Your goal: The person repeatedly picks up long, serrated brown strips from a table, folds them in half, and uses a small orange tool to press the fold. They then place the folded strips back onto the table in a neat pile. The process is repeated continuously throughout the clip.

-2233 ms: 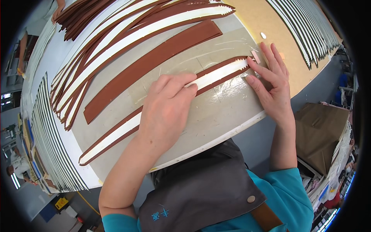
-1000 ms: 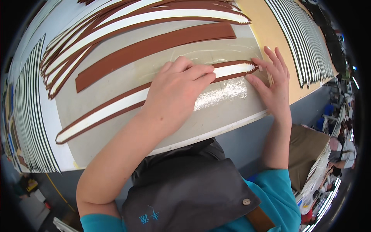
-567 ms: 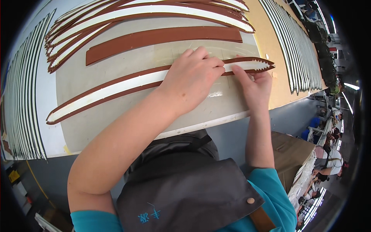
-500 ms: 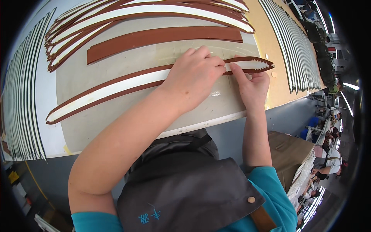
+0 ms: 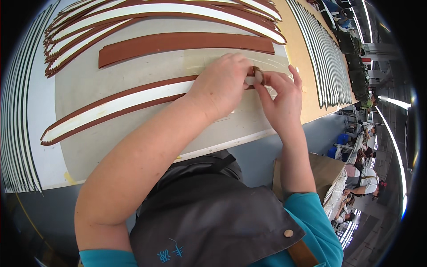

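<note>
A long brown strip with a white middle band (image 5: 124, 103) lies across the work surface, its pointed, notched left end flat on the table. My left hand (image 5: 222, 82) is closed over the strip towards its right end, with the fingertips hidden. Close beside it, my right hand (image 5: 281, 94) pinches the strip's right end between thumb and fingers, and that end is bent up and folded back towards my left hand. Just beyond my hands rests a plain brown strip stack (image 5: 187, 48). Farther back is a pile of brown-and-white strips (image 5: 147, 10).
Rows of dark-edged white strips line the left side (image 5: 20, 107) and the right side (image 5: 322, 66) of the table (image 5: 171, 113). A brown carton (image 5: 322, 171) stands below the table edge on the right. Several people work in the background at right.
The strip's right end lay flat and extended past my right hand; now it is curled up and back. My right hand has moved left, nearer to my left hand.
</note>
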A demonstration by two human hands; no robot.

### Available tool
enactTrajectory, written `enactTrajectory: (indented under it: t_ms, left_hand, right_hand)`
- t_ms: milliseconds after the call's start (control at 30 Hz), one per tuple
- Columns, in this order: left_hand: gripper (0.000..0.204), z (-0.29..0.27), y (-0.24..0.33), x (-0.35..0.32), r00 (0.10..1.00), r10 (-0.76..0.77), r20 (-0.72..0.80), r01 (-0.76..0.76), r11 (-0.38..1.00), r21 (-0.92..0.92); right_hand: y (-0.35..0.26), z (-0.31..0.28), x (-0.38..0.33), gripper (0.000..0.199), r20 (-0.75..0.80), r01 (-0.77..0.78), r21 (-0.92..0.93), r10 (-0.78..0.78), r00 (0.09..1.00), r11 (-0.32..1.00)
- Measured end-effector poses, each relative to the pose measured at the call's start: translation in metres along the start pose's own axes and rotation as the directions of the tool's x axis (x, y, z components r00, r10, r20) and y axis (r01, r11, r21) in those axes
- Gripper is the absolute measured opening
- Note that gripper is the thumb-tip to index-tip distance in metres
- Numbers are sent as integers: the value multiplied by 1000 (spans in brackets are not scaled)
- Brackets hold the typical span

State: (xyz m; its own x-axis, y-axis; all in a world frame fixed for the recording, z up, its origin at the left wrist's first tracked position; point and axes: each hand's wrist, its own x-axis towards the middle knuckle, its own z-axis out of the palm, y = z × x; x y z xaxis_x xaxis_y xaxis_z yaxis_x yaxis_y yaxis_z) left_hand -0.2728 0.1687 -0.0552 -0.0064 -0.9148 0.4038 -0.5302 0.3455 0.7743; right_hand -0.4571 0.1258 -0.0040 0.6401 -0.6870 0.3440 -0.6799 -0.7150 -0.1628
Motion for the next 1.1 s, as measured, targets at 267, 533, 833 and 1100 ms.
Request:
enactTrajectory:
  t_ms: [267, 533, 833, 1100]
  left_hand:
    - [32, -14, 6, 3, 992, -109, 64, 120, 971, -208]
    - [29, -18, 8, 2, 992, -102, 80, 108, 991, -75]
    - [33, -22, 18, 6, 974, -179, 139, 188, 980, -59]
    - [33, -26, 25, 7, 909, -382, 164, 408, 898, -167]
  right_hand:
    - [-7, -11, -10, 37, 111, 121, -62, -114, 987, 991]
    - [12, -10, -33, 46, 159, 31, 135, -52, 986, 990]
    - [31, 1, -26, 56, 81, 89, 154, -102, 991, 984]
    - [37, 3, -26, 64, 145, 81, 221, -115, 983, 972]
